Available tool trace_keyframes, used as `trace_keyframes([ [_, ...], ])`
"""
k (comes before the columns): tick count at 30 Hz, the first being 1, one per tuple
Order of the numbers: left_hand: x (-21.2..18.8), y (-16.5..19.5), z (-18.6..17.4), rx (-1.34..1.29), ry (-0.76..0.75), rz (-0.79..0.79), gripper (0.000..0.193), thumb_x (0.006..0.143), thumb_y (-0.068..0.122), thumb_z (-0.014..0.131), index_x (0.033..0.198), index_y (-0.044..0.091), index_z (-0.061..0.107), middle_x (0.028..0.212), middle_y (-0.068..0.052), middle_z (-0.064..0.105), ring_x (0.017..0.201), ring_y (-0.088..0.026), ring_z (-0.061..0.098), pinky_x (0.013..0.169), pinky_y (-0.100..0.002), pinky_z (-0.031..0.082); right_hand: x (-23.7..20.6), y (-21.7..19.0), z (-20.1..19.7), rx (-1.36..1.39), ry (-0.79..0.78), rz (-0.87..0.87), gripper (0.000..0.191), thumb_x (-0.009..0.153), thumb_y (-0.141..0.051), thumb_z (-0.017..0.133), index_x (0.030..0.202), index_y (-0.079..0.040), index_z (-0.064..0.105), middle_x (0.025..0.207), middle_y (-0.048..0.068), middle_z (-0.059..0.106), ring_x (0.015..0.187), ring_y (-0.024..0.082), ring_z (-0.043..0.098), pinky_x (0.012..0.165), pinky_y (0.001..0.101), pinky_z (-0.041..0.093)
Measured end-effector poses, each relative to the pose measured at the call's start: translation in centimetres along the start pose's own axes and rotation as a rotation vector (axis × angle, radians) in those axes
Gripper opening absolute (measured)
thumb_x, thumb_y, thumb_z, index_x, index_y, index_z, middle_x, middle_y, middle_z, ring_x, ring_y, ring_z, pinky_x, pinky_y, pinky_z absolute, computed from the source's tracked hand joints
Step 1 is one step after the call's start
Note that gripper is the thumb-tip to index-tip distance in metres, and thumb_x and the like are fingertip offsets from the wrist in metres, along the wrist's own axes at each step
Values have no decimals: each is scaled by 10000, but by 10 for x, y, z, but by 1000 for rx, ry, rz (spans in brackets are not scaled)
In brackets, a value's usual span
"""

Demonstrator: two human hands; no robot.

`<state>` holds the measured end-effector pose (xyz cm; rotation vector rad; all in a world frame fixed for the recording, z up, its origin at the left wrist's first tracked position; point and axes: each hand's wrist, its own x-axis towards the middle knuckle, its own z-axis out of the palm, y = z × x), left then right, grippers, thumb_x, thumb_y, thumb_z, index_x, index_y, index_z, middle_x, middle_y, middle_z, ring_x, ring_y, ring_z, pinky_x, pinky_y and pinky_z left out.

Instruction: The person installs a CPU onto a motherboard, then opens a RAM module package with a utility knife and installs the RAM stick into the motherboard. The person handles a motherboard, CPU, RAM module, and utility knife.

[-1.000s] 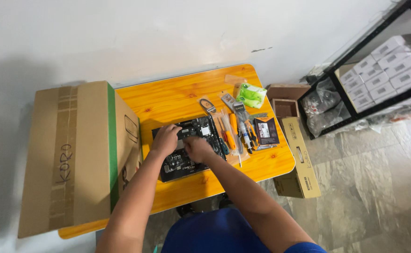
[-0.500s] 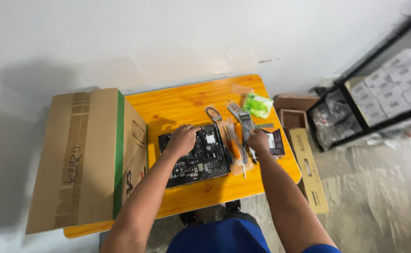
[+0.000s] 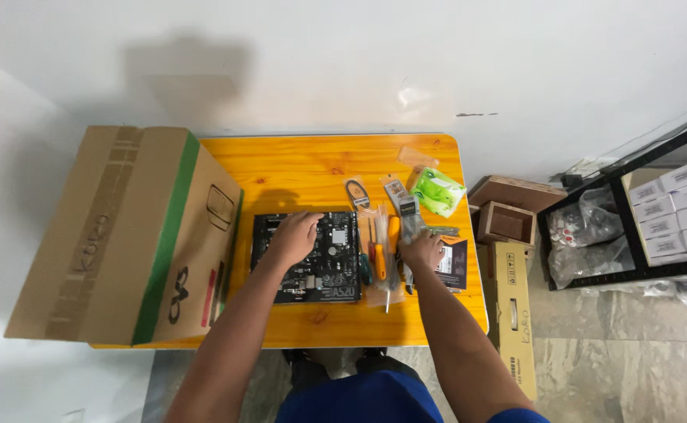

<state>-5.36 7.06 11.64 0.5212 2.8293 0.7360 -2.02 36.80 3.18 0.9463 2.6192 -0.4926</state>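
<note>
At frame centre, our left hand [image 3: 295, 235] rests flat, fingers spread, on the motherboard [image 3: 306, 257]; our right hand [image 3: 422, 251] curls over the tools [image 3: 383, 251], grip unclear.

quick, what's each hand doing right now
Left hand: open, resting flat on the black circuit board.
Right hand: over the tools beside the board; whether it grips anything cannot be told.
</note>
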Motion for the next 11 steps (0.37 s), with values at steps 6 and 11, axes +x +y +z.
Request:
trace_keyframes([
  [6, 10, 10, 10, -66, 21, -43, 301, 1007, 130, 531, 1270, 74, 665, 1218, -140, 694, 1121, -324, 659, 977, -449, 530, 17, 5, 1, 288, 3, 134, 480, 876, -411, 714, 1274, -148, 658, 1372, 135, 586, 1355, 351, 462, 1097, 558, 383],
  [11, 31, 19, 20, -235, -45, -95, 328, 1010, 186, 562, 1314, 101, 652, 1224, -164, 716, 1106, -299, 691, 961, -417, 555, 21, 16, -3, 1111, 10, -118, 368, 934, -367, 750, 1120, -54, 696, 1002, 114, 726, 915, 251, 671, 843, 403, 531],
])
